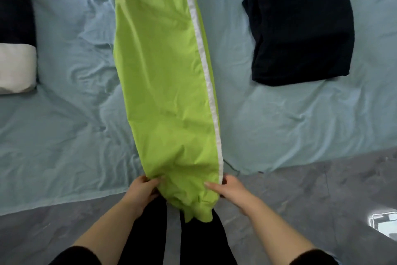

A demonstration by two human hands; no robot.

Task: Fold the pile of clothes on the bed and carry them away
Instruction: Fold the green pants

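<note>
A long lime-green garment (165, 75) with a white side stripe lies lengthwise down the middle of the bed, its near end hanging over the bed's edge. My left hand (144, 189) grips that near end at its left side. My right hand (227, 189) grips it at the right side, by the stripe. A folded black garment (300, 26) lies on the bed to the right. At the far left sits a folded black and white garment (15, 35).
The bed is covered by a wrinkled light-blue sheet (71, 84), whose edge runs across the lower part of the view. Below it is grey floor (311, 204). My dark trouser legs stand between my forearms.
</note>
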